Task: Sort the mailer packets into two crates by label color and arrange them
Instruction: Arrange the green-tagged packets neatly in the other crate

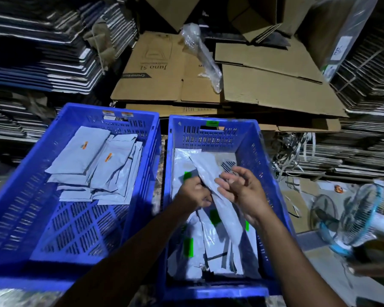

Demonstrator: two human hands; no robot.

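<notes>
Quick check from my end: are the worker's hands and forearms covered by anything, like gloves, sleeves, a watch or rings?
Nothing worn shows. The left hand and right hand are bare, without gloves, and both forearms are uncovered as far as the bottom edge of the picture, so no sleeve is in view. No watch, band or ring is visible, though the dim light and some blur could hide small items.

Two blue crates stand side by side. The left crate (20, 196) holds grey packets with orange labels (108, 157), piled toward its far end. The right crate (264, 156) holds packets with green labels (188, 247). Over it, the left hand (193, 194) grips a long grey packet (225, 209) (tilted, edge up), while the right hand (242, 187) touches it with loosely bent fingers. Flattened cardboard (264, 85) lies behind; a fan (355, 220) stands at right.
</notes>
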